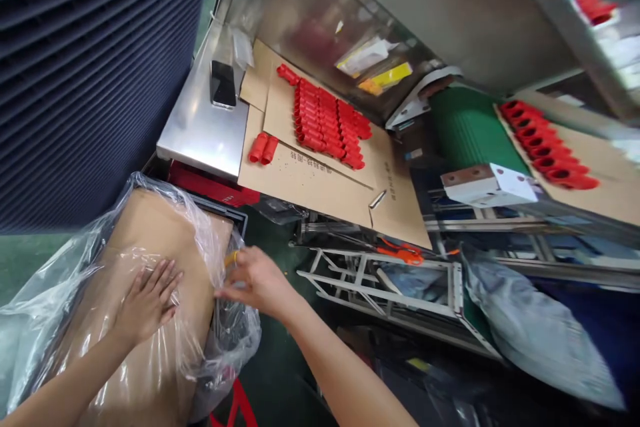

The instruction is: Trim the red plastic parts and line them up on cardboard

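Observation:
My left hand [150,300] lies flat with fingers spread on a brown cardboard sheet [160,227], part of it under clear film. Around the cardboard, a clear plastic bag [50,307] hangs loosely over the sides of a box. My right hand [257,280] is at the bag's right edge, its fingers curled in on the film. A small yellow item [231,258] shows at its fingertips; whether it is worn or held is unclear.
Red plastic tubular parts [330,120] lie in rows on a cardboard-covered metal bench, beside a phone [223,83]. More red parts [545,147] sit by a green conveyor belt [467,127]. Orange-handled snips [403,253] hang near a white rack [380,280]. A dark louvred panel [95,80] stands left.

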`<state>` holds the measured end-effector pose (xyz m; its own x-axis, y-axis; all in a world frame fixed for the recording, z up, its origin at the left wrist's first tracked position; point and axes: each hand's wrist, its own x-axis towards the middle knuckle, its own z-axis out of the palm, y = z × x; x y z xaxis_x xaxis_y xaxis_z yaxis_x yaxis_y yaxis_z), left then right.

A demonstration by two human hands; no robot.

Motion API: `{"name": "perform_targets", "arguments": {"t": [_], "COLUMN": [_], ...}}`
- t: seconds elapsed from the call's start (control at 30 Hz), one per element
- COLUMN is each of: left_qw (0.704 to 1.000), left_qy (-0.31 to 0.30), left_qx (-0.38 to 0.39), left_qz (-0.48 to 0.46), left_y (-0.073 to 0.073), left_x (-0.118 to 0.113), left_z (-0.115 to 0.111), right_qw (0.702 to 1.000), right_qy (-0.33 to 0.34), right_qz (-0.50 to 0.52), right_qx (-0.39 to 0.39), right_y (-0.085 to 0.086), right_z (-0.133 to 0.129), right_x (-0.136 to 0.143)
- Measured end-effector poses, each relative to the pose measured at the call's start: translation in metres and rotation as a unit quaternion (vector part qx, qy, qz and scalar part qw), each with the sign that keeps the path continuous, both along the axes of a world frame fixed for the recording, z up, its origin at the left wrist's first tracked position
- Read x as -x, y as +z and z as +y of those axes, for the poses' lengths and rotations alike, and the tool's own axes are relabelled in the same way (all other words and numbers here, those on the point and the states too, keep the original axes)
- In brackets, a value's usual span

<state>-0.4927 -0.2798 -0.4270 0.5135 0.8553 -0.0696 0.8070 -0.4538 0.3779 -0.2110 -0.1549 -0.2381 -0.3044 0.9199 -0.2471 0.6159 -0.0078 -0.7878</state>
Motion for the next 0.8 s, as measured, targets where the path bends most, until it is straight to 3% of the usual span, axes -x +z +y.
{"name": "perform_targets", "arguments": {"t": [0.1,0.2,0.3,0.37,0.43,0.53,0.63,0.73,0.8], "left_qw": [1.0,1.0,0.999,0.999,0.999,0.998,0.999,0.999,0.999], "left_qy": [-0.007,-0.015,-0.022,-0.025,-0.026,-0.023,-0.013,0.003,0.003], "left_qx": [-0.009,-0.025,-0.041,-0.045,-0.046,-0.049,-0.045,-0.033,-0.031], "left_qz": [0.003,0.007,0.007,0.003,-0.003,-0.015,-0.021,-0.022,-0.031], "left_y": [-0.003,-0.008,-0.011,-0.012,-0.012,-0.012,-0.016,-0.02,-0.019], "left_x": [0.0,0.001,0.003,0.004,0.005,0.005,0.005,0.005,0.006], "left_z": [-0.001,-0.002,-0.003,-0.003,-0.002,-0.003,-0.009,-0.016,-0.016], "right_qw": [0.996,0.993,0.995,0.996,0.995,0.987,0.975,0.969,0.976], "right_qy": [-0.04,-0.073,-0.059,-0.055,-0.063,-0.044,0.043,0.128,0.151], "right_qz": [-0.072,-0.09,-0.045,0.009,0.067,0.152,0.216,0.209,0.15], "right_qx": [-0.023,0.003,0.061,0.067,0.049,0.016,-0.006,-0.027,-0.04], "right_y": [-0.022,-0.07,-0.11,-0.121,-0.119,-0.097,-0.077,-0.073,-0.076], "right_z": [0.042,0.104,0.151,0.17,0.176,0.151,0.082,0.006,-0.022], "right_x": [0.034,0.082,0.132,0.161,0.188,0.221,0.23,0.203,0.17]}}
